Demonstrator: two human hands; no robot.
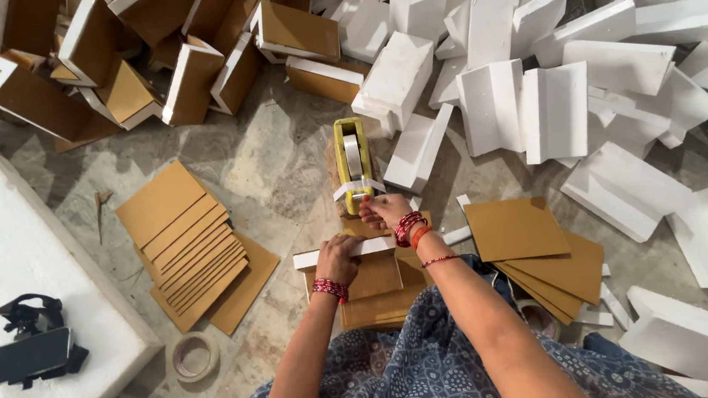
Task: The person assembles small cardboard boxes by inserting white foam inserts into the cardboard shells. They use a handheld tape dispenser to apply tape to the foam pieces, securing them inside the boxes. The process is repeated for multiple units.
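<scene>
My left hand (337,260) presses down on a white-edged brown board piece (381,276) that lies on a small stack of brown boards in front of me. My right hand (384,210) holds a strip of white tape (353,189) pulled from a yellow tape dispenser (350,160) standing on the floor just beyond the stack. Both wrists wear red bangles.
A fanned row of brown boards (192,249) lies at left, more brown sheets (537,249) at right. White foam pieces (551,97) and brown-and-white folded boxes (129,43) pile up at the back. A tape roll (196,356) lies on the floor; a phone on a holder (30,354) rests on a white slab.
</scene>
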